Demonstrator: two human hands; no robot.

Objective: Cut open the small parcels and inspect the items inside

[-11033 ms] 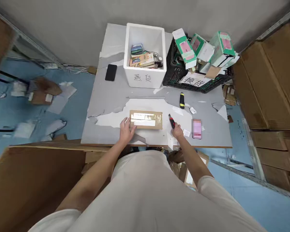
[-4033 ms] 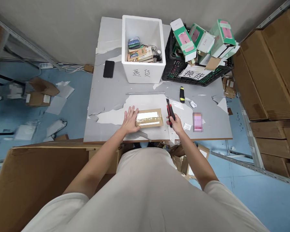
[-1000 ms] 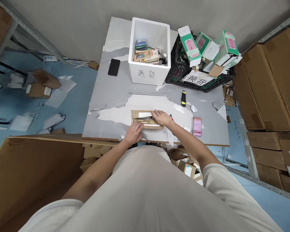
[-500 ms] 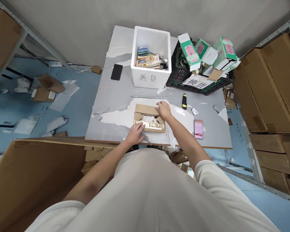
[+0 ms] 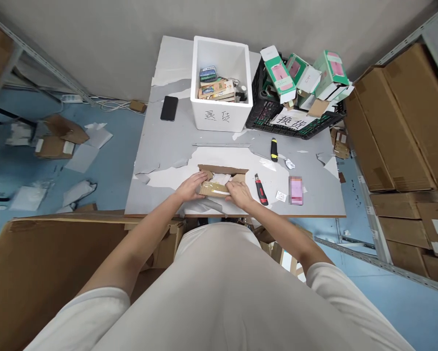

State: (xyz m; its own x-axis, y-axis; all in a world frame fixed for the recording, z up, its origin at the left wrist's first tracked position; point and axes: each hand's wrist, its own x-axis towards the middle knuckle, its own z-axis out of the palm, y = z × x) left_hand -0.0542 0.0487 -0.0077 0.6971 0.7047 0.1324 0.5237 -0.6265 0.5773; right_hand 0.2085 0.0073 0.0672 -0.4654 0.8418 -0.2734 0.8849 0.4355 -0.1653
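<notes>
Fingers of the left hand [image 5: 190, 189] are closing around the left end of the cardboard carton [image 5: 213, 189], having shifted from its front flap; the carton is sitting between both hands, near the front edge of the table [image 5: 149, 151]. Its top, taped over seconds ago, is now gaping and white material [image 5: 221, 179] is showing inside, so the opening stage is looking mostly done, contents reachable. The right hand [image 5: 239, 194] is no longer working the rear flap; its fingers are gripping the front flap's right part. Just right, the red-and-black utility knife [image 5: 261, 190] it was holding earlier is lying loose. Room, same order: smartphone [image 5: 169, 108] is lying well apart, leaving space beside the left hand. Behind the carton, a white torn patch [image 5: 219, 155] is running toward the white foam box [image 5: 219, 126]. Right side is tighter: knife is lying near the right forearm, with a small white label [image 5: 281, 196] and blurred pink item [image 5: 296, 190] sitting beyond. Sliding the carton nearer is risking the front edge.
</notes>
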